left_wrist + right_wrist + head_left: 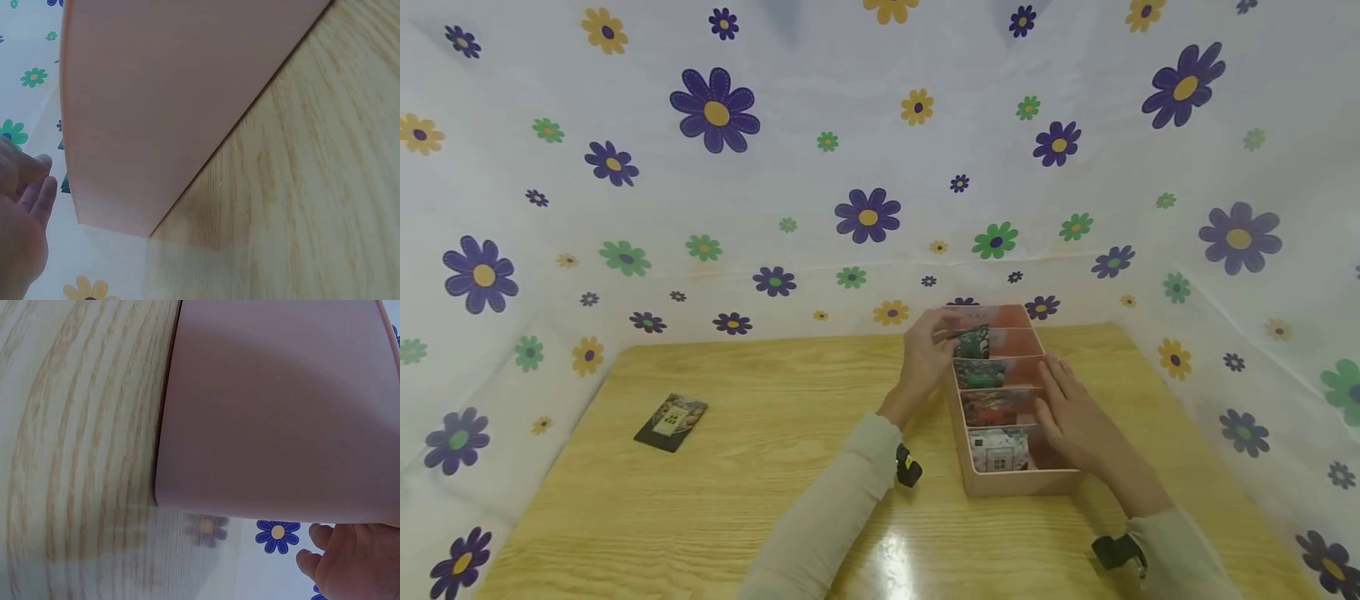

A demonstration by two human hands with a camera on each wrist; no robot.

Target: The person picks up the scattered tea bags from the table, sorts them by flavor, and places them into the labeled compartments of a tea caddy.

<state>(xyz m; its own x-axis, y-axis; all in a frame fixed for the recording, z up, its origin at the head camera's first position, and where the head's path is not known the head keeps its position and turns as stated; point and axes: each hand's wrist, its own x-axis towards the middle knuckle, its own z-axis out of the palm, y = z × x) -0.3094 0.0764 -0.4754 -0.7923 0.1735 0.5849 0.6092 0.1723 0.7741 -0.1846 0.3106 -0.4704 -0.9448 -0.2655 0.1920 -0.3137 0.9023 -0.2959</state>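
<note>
A pink divided box (1022, 483) stands on the table at right of centre, with small printed packets upright in its compartments. My left hand (927, 354) is at the box's back left, its bent fingers beside a dark green packet (973, 342); whether they pinch it is unclear. In the left wrist view, the left hand (22, 219) is beyond the box's side wall (156, 94). My right hand (1078, 421) rests over the right rim with extended fingers, the thumb toward the inside. The right wrist view shows the right hand (356, 559) partly, past the box wall (275, 419).
Apart on the left of the wooden table (775, 417) lies a dark flat packet (672, 422) with a pale label. Nearer in the box are a green packet (981, 374), a red packet (989, 408) and a white packet (998, 450). Flower-printed sheeting (790, 192) surrounds the table.
</note>
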